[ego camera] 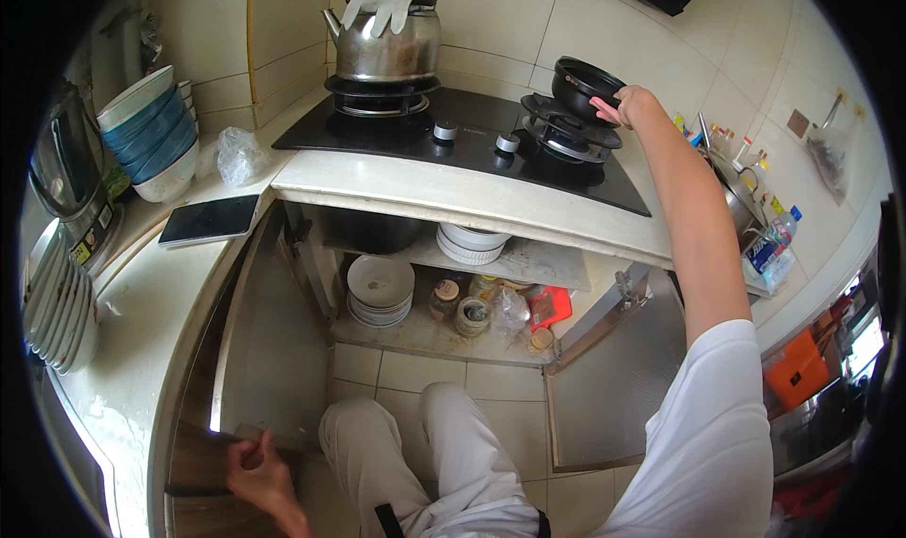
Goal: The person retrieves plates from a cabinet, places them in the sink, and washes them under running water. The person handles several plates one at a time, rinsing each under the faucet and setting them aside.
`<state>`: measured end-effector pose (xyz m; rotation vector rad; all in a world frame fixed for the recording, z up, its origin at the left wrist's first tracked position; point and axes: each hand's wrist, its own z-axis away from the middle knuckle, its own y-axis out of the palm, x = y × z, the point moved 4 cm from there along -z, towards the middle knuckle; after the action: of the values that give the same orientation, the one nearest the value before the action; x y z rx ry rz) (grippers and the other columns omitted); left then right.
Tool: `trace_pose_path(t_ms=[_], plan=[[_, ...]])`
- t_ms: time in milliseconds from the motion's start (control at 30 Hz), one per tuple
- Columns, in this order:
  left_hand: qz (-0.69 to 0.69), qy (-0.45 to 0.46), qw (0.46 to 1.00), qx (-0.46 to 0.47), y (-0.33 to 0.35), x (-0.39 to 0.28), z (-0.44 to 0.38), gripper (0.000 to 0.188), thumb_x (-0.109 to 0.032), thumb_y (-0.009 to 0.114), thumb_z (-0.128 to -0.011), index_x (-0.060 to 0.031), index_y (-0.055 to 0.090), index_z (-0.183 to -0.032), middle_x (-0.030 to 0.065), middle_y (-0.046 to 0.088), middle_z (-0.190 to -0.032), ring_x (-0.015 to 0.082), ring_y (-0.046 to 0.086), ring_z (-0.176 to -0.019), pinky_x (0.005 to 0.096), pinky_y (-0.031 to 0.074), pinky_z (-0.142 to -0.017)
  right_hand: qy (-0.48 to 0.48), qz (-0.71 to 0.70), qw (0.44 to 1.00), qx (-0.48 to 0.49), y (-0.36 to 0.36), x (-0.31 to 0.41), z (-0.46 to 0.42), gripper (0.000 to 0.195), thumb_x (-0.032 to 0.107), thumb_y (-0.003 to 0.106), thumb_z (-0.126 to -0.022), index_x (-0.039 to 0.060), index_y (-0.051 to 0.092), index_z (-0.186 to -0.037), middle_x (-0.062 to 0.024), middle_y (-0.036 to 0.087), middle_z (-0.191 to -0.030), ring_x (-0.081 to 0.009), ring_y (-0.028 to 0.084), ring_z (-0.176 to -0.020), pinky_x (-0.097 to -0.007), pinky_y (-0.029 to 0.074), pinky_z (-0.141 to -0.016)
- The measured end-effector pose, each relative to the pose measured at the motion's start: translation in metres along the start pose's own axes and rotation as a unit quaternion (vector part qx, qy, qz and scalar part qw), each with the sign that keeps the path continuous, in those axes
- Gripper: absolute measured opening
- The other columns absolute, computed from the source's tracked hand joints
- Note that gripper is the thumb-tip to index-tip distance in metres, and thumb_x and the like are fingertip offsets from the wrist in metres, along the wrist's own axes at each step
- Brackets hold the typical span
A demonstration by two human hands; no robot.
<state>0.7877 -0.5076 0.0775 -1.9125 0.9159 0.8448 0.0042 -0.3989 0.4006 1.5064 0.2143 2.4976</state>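
My right hand [623, 106] is stretched out to the far right burner [570, 138], at the side of a black pot [584, 88]. Its fingers lie against the pot wall, and the pot is tilted over the burner's pan support. Low on the left, my left hand [262, 474] has curled fingers at the lower edge of the opened left cabinet door [276, 347]. Whether it grips that edge is unclear. The right cabinet door [616, 382] also stands open. Between the doors, stacked plates [381, 283], white bowls [471, 244], glass jars [444, 299] and a red-framed item [551, 307] sit on shelves.
A steel kettle [388, 46] with a white glove [382, 7] over its handle stands on the left burner. On the left counter are stacked bowls [152, 134], a tablet or phone [209, 219] and racked plates [64, 304]. A plastic bottle [775, 237] stands right, beside a steel pot [736, 198].
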Motion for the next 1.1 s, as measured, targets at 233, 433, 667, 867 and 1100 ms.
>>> trace_pose_path(t_ms=[233,433,667,867,1100], plan=[[0.020,-0.004,1.000,0.000,0.009,-0.006,0.016,0.028,-0.005,0.086,-0.078,0.0011,0.058,-0.078,0.0071,0.066,-0.066,0.0127,0.065,-0.061,0.0282,0.051,-0.061,0.048,0.005,0.999,0.025,0.003,0.011,-0.035,0.029,0.003,0.051,-0.097,-0.0116,0.048,-0.122,-0.0470,0.052,-0.106,-0.0547,0.070,-0.073,-0.0504,0.068,-0.058],[0.015,-0.009,1.000,-0.025,0.006,-0.008,0.017,0.029,-0.004,0.086,-0.077,0.0004,0.057,-0.077,0.0071,0.065,-0.063,0.0129,0.065,-0.060,0.0280,0.051,-0.060,0.011,-0.010,1.000,0.018,0.016,-0.003,-0.025,0.030,0.004,0.051,-0.098,-0.0107,0.047,-0.125,-0.0474,0.051,-0.104,-0.0531,0.071,-0.075,-0.0494,0.068,-0.060],[0.002,-0.006,1.000,-0.030,0.007,-0.017,0.021,0.030,-0.005,0.086,-0.077,0.0002,0.056,-0.076,0.0065,0.062,-0.062,0.0133,0.065,-0.059,0.0279,0.050,-0.059,0.015,0.029,0.999,-0.005,0.016,0.008,-0.047,0.027,0.009,0.059,-0.099,-0.0123,0.054,-0.114,-0.0400,0.060,-0.101,-0.0440,0.074,-0.071,-0.0403,0.068,-0.059],[0.011,-0.014,0.999,-0.027,0.011,-0.008,0.020,0.031,-0.006,0.086,-0.078,0.0009,0.056,-0.076,0.0065,0.062,-0.064,0.0131,0.064,-0.061,0.0278,0.050,-0.058,-0.009,0.054,0.997,0.056,0.004,0.004,-0.031,0.033,0.012,0.061,-0.098,-0.0060,0.049,-0.123,-0.0334,0.059,-0.107,-0.0428,0.074,-0.078,-0.0433,0.069,-0.062],[0.028,0.014,0.999,-0.040,0.007,-0.001,0.015,0.029,-0.004,0.086,-0.078,0.0007,0.057,-0.078,0.0034,0.059,-0.065,0.0113,0.059,-0.061,0.0273,0.050,-0.058,-0.220,0.090,0.961,0.139,-0.011,0.009,0.015,0.045,0.024,0.052,-0.101,0.0016,0.042,-0.138,-0.0272,0.051,-0.134,-0.0433,0.068,-0.103,-0.0474,0.068,-0.074]])
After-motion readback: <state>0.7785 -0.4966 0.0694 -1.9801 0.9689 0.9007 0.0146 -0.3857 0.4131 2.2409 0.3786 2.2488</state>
